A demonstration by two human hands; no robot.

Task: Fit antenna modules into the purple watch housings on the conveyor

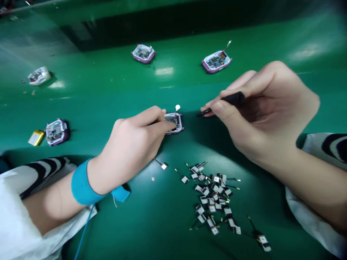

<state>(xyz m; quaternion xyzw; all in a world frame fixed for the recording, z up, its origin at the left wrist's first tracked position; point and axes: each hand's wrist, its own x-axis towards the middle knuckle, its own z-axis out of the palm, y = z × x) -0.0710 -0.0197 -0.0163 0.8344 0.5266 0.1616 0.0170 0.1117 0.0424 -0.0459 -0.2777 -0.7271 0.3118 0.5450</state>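
Observation:
My left hand [138,144], with a teal wrist strap [85,182] above it, is closed on an open smartwatch housing [177,124]. Its fingertips cover the left side of the housing and reach over the exposed circuit board. A small white disc on a thin red wire [177,107] stands up from the housing's upper edge. To the right, my right hand [265,104] pinches what look like black tweezers [230,99]. Their tip points left toward the housing and is apart from it. Below my left hand lies a small square antenna piece with a black lead [164,166].
Several small antenna pieces with leads [214,195] lie heaped at the front, one apart [263,241]. More open watch housings stand at the back [143,54], [217,62], and left [57,131], beside a yellow battery [36,138]. A pale housing [39,76] lies far left. A blue cord [84,231] trails from the strap.

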